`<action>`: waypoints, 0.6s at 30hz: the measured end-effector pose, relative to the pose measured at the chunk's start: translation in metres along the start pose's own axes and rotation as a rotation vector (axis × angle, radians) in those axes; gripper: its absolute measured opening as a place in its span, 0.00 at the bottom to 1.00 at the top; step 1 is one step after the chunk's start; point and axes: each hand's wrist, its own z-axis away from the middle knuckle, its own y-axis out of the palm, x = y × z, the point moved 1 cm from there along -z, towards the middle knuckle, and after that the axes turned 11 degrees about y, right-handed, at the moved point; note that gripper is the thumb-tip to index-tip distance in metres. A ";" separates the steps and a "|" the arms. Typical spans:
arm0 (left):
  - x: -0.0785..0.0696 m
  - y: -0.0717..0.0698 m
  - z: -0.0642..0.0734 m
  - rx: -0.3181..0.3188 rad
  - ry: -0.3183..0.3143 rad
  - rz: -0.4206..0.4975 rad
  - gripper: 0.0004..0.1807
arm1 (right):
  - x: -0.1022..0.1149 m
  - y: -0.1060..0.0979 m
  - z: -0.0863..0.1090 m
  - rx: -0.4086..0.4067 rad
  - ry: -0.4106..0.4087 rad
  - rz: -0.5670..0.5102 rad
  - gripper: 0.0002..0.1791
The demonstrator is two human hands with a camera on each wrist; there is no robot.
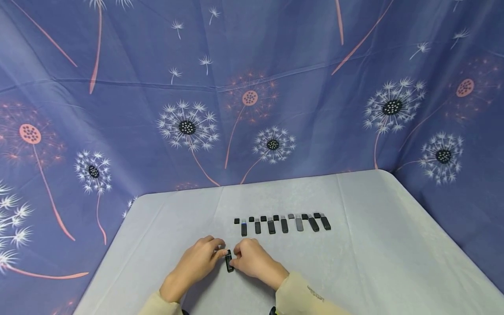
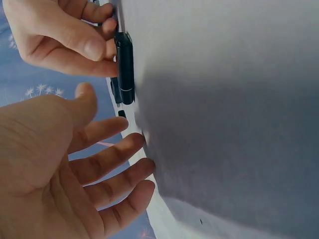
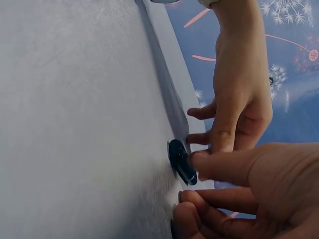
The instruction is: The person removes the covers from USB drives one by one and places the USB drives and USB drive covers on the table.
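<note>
A black USB stick (image 1: 229,261) with its cap on and a thin pale ring lies on the table between the two hands. My left hand (image 1: 199,258) is beside its capped end. In the left wrist view, the fingers (image 2: 117,149) of this hand are spread and hold nothing. From the other side, my right hand (image 1: 252,259) touches the stick with its thumb. The right wrist view shows that thumb against the stick (image 3: 182,162), with the other fingers bent just below it.
Farther back stands a row of several uncapped USB sticks (image 1: 271,226), mostly black, one grey (image 1: 299,224). Small caps (image 1: 263,218) lie by their connectors. The leftmost stick (image 1: 244,229) has a blue connector. A pale cloth covers the table (image 1: 386,245); a blue dandelion curtain (image 1: 315,109) hangs behind.
</note>
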 end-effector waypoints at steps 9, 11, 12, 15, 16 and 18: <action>0.001 0.005 0.000 -0.019 0.036 -0.050 0.10 | 0.008 0.011 -0.004 -0.073 0.029 0.033 0.20; 0.000 0.005 0.001 -0.017 0.033 -0.054 0.10 | 0.008 0.013 -0.004 -0.094 0.028 0.051 0.21; 0.000 0.005 0.001 -0.018 0.033 -0.051 0.10 | 0.008 0.014 -0.004 -0.104 0.029 0.058 0.21; 0.000 0.006 0.001 -0.023 0.038 -0.041 0.10 | 0.008 0.016 -0.003 -0.128 0.027 0.072 0.22; 0.000 0.006 0.001 -0.026 0.041 -0.038 0.10 | 0.008 0.016 -0.003 -0.135 0.024 0.074 0.21; 0.000 0.007 0.001 -0.034 0.048 -0.024 0.08 | 0.008 0.017 -0.004 -0.146 0.016 0.076 0.21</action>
